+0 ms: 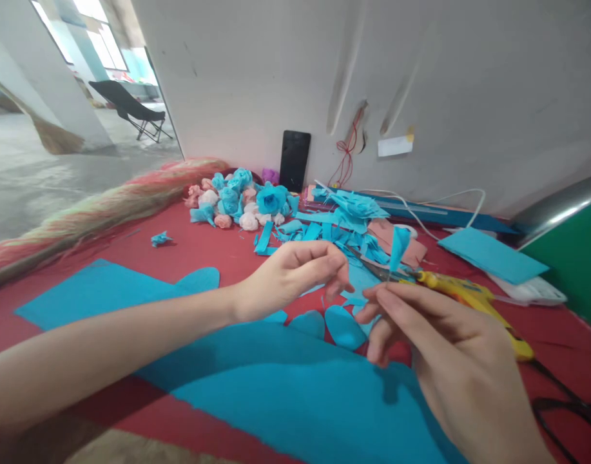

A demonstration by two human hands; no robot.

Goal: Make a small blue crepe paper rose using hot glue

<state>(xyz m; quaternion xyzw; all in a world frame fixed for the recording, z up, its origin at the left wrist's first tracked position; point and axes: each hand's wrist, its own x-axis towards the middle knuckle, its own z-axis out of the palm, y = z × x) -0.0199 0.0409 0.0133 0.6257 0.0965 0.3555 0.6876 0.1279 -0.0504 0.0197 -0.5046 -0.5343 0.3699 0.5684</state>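
Observation:
My left hand [295, 274] hovers over the red surface [189, 248] with its fingers curled into a pinch; what they hold is too small to make out. My right hand [421, 335] is close beside it, fingers pressed together, thumb and forefinger pointing at the left hand. Just beyond them lie yellow-handled scissors [469, 296], blades pointing left. A small blue paper strip [399, 248] stands upright above the blades. Under both hands lies a large blue crepe paper sheet [285, 393] with rounded petal shapes cut along its edge.
A heap of blue, pink and white paper roses [237, 203] and blue scraps [343, 216] lies by the wall. A black phone [294, 161] leans there. A white cable [450, 200], folded blue sheets [491, 254], a broom [106, 206] and a black loop [566, 406] are around.

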